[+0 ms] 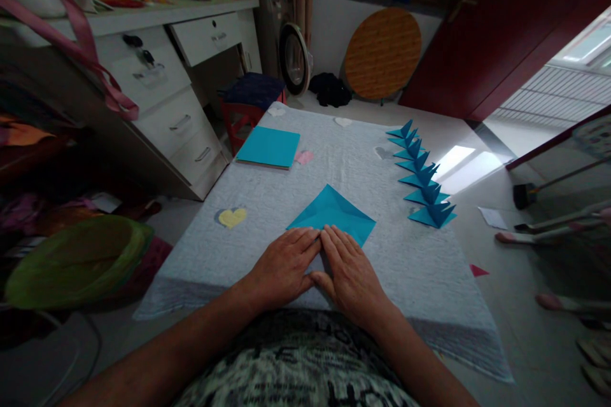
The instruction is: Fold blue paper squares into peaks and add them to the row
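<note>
Centre: I see the left hand (287, 265) and right hand (351, 270) lying flat, fingers together, fingertips close, over the near part of a creased blue paper sheet (331, 211). A pale grey, heart-patterned cloth (272, 197) spans mid-frame beneath. Upper left: a white desk with drawers (157, 114). Upper centre: a round brown wooden board (383, 53). Upper right: a dark red door (482, 32).

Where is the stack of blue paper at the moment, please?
In the head view, the stack lies on the cloth's far left part, just left of the pink heart and farther off than the creased sheet.
</note>
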Tool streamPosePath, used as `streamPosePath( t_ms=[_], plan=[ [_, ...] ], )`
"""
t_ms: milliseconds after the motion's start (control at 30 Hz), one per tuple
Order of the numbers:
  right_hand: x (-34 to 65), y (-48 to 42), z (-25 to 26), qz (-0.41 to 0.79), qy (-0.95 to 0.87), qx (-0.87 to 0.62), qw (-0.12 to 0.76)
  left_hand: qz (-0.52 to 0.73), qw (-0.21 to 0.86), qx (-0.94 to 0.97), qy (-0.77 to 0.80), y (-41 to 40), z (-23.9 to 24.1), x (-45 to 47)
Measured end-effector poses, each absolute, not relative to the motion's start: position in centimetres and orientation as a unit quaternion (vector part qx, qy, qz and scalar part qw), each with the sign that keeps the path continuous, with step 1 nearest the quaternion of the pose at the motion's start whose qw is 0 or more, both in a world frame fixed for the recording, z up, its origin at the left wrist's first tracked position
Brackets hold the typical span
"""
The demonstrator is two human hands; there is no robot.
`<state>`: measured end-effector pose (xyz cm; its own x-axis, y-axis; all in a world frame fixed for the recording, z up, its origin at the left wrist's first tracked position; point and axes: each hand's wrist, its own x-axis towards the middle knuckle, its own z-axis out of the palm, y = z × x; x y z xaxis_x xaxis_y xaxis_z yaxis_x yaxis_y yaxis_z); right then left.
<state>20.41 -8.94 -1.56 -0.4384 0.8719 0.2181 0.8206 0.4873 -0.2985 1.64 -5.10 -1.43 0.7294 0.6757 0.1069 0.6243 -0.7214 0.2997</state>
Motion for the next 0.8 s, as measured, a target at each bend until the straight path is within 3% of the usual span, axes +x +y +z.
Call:
streamPosePath(
  t_ms=[333, 800],
  plan=[
    [20.79, -9.25, -0.69, 0.118, -0.826, -0.522, 0.177, 0.094, 0.106, 0.923, 0.357, -5.26, -1.41, 1.59],
    [20.53, -9.6, -1.53, 0.034, -0.85, -0.501, 0.158, 0.098, 0.096, 0.924, 0.357, -5.31, -1.78, 1.57]
  ],
)
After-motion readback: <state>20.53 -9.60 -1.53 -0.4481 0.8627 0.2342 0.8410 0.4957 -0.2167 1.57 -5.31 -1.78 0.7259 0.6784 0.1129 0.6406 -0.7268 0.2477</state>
